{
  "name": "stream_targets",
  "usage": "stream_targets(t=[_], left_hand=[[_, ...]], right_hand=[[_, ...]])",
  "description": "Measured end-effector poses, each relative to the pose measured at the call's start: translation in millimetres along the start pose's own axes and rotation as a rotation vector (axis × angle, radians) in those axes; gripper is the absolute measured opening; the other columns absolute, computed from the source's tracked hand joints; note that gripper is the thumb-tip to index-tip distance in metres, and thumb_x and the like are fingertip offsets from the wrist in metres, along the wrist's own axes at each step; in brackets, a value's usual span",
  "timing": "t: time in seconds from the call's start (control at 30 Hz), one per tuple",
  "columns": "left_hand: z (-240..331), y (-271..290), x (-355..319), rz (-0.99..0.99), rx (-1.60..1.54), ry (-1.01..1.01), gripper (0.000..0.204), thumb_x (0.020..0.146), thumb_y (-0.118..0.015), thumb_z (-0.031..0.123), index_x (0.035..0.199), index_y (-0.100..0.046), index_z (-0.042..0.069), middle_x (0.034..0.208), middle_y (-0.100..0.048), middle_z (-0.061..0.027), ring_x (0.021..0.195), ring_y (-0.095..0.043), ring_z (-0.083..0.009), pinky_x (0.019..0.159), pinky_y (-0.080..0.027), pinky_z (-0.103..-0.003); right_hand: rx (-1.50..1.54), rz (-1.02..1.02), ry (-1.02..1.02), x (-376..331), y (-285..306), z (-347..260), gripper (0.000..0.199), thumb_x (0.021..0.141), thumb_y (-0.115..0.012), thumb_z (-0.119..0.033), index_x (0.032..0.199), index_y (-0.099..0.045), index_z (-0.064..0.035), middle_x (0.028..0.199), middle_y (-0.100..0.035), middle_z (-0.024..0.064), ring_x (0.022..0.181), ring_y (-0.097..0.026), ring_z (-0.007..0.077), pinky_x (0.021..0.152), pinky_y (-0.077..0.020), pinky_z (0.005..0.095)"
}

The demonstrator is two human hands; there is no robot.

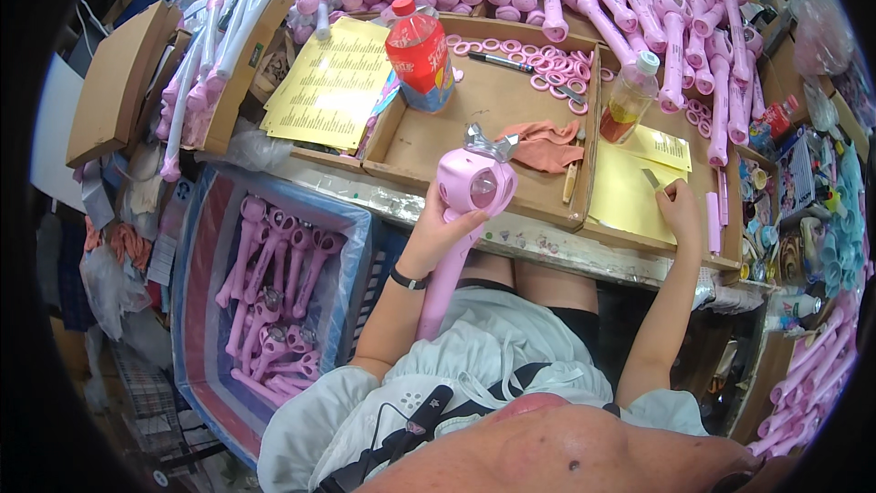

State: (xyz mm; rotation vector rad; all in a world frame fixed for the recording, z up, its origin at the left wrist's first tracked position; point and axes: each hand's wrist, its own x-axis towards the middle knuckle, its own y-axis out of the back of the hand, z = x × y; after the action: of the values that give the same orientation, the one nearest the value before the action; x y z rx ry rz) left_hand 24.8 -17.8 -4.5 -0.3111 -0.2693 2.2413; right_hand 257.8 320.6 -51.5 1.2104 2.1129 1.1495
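Pink wand [459,253] slants in the left hand [440,232], thumb wrapped across it.

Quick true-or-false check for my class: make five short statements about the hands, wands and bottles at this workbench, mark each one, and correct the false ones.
1. The left hand grips a pink wand topped with a silver crown. True.
2. The red-capped bottle stands to the right of the white-capped bottle. False: it stands to the left of it.
3. Pink rings lie in the cardboard tray. True.
4. The right hand holds the orange cloth. False: that hand is at the yellow sheets; the cloth lies apart from it.
5. A dark wristband is on the left wrist. True.
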Motion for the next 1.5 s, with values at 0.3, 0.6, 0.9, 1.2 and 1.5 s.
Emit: stream_targets(t=[0.3,0.6,0.9,1.2,1.5], left_hand=[[-4.1,-0.2,9.3,0.026,0.147,-0.077,0.079,0.076,-0.077,0.016,0.136,-0.027,0.002,0.12,-0.05,-0.011,0.103,-0.055,-0.0155,0.082,-0.05,-0.028],[-1.2,-11.6,24.1,0.068,0.538,-0.264,0.096,0.068,-0.083,0.026,0.139,-0.024,0.002,0.123,-0.053,-0.02,0.112,-0.056,-0.0263,0.092,-0.046,-0.036],[-5.5,-18.3,21.7,0.129,0.708,-0.272,0.103,0.066,-0.083,0.03,0.142,-0.018,0.004,0.115,-0.059,-0.0247,0.105,-0.062,-0.0339,0.085,-0.05,-0.038],[-2.9,-24.0,21.1,0.118,0.692,-0.234,0.104,0.065,-0.082,0.023,0.143,-0.016,0.002,0.124,-0.054,-0.0221,0.108,-0.058,-0.0297,0.088,-0.048,-0.036],[-5.2,-26.5,21.9,0.132,0.86,-0.36,0.105,0.064,-0.079,0.025,0.144,-0.013,0.005,0.119,-0.055,-0.026,0.094,-0.063,-0.0417,0.074,-0.053,-0.042]], right_hand=[[0.018,-0.036,-0.026,1.8,-0.4,1.5,0.021,0.08,-0.064,-0.016,0.083,-0.054,0.003,0.075,-0.06,0.0162,0.069,-0.059,0.0284,0.064,-0.0465,0.0376],[0.03,0.151,0.16,-7.4,11.8,-18.6,0.017,0.086,-0.06,-0.014,0.088,-0.054,0.0024,0.076,-0.059,0.0134,0.067,-0.058,0.0231,0.062,-0.0454,0.0341],[0.72,0.034,0.312,-69.1,-15.6,-121.8,0.011,0.09,-0.055,-0.005,0.1,-0.052,-0.001,0.077,-0.051,-0.0001,0.064,-0.047,0.0064,0.058,-0.0393,0.0206],[0.551,0.123,0.72,-91.8,-43.2,-190.0,0.021,0.072,-0.073,-0.005,0.088,-0.059,-0.0058,0.081,-0.058,0.0088,0.058,-0.057,0.0224,0.049,-0.0464,0.0311],[0.409,0.307,0.854,-85.9,-50.0,-194.9,0.023,0.066,-0.075,-0.008,0.084,-0.061,-0.0083,0.079,-0.059,0.0056,0.06,-0.059,0.0215,0.05,-0.047,0.0298]])
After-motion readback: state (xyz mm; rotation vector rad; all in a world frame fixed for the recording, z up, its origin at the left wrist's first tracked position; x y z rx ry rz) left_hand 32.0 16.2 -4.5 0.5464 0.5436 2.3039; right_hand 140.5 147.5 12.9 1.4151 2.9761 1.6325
